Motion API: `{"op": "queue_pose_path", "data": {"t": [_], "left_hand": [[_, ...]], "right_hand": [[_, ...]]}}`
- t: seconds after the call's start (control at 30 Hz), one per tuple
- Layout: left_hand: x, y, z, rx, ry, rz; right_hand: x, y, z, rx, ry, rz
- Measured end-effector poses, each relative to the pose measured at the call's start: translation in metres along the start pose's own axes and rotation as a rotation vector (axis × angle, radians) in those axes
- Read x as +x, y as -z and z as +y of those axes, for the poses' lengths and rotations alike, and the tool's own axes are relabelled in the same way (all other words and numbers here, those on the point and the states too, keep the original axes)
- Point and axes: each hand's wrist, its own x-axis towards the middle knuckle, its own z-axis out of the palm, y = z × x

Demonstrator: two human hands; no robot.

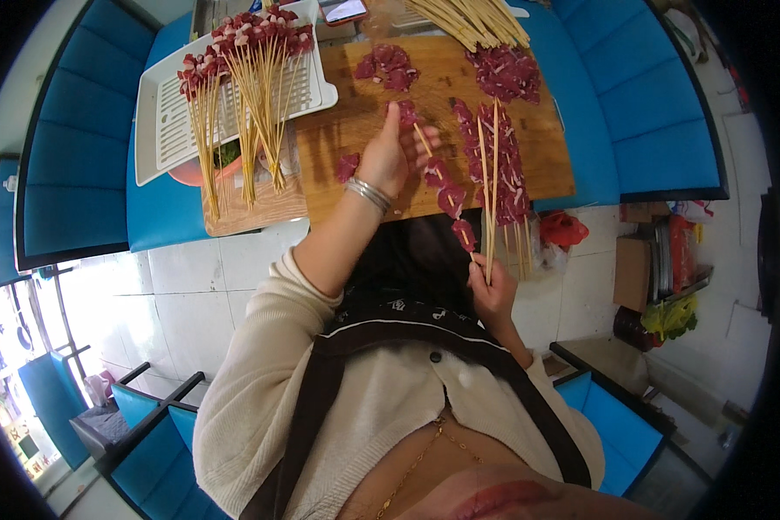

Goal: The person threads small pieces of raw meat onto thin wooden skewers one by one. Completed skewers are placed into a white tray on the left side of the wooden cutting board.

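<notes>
In the head view my right hand [493, 287] grips the lower end of a bamboo skewer threaded with raw red meat pieces [450, 200], along with other bare bamboo skewers [494, 175]. My left hand [393, 146] holds a piece of raw meat [405, 113] at that skewer's upper end, between thumb and fingers. Right of it, several filled meat skewers [509, 166] lie side by side on the wooden board [429, 88]. Loose cut meat [390, 66] lies farther up, a larger pile [507, 73] at upper right and one small piece [348, 167] left of my wrist.
A white slotted tray [151, 123] with filled skewers stands at left, partly above a pink bowl [192, 174] of greens. Bundled bamboo skewers [465, 19] lie at the top right, a phone [343, 10] at the top. Blue padded benches [650, 84] flank the table.
</notes>
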Motion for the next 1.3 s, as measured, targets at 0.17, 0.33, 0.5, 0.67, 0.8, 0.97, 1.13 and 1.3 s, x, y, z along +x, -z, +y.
{"op": "queue_pose_path", "data": {"t": [0.17, 0.33, 0.5, 0.67, 0.8, 0.97, 1.13, 1.3], "left_hand": [[0.013, -0.001, 0.015, -0.051, -0.197, 0.019], [0.010, -0.004, 0.017, -0.089, -0.218, 0.065], [0.010, -0.004, 0.019, -0.106, -0.154, 0.074], [0.008, -0.002, 0.015, -0.004, -0.207, 0.068], [0.007, 0.001, 0.013, 0.079, -0.249, -0.004], [0.003, -0.002, 0.008, 0.030, -0.223, 0.022], [0.006, -0.003, 0.009, 0.008, -0.200, 0.060], [0.024, 0.001, 0.011, -0.034, -0.365, 0.009]], "right_hand": [[-0.002, -0.001, -0.004, -0.018, 0.027, 0.006], [-0.001, 0.000, -0.005, -0.025, 0.025, -0.012], [0.003, 0.000, 0.001, -0.079, 0.064, -0.012], [0.008, 0.004, 0.004, -0.062, 0.055, -0.027], [0.011, 0.004, 0.006, -0.083, 0.091, -0.030], [0.010, 0.001, 0.000, -0.086, 0.073, -0.022], [0.006, -0.004, -0.006, 0.017, 0.020, -0.022], [0.007, 0.004, 0.007, -0.026, 0.035, -0.053]]}}
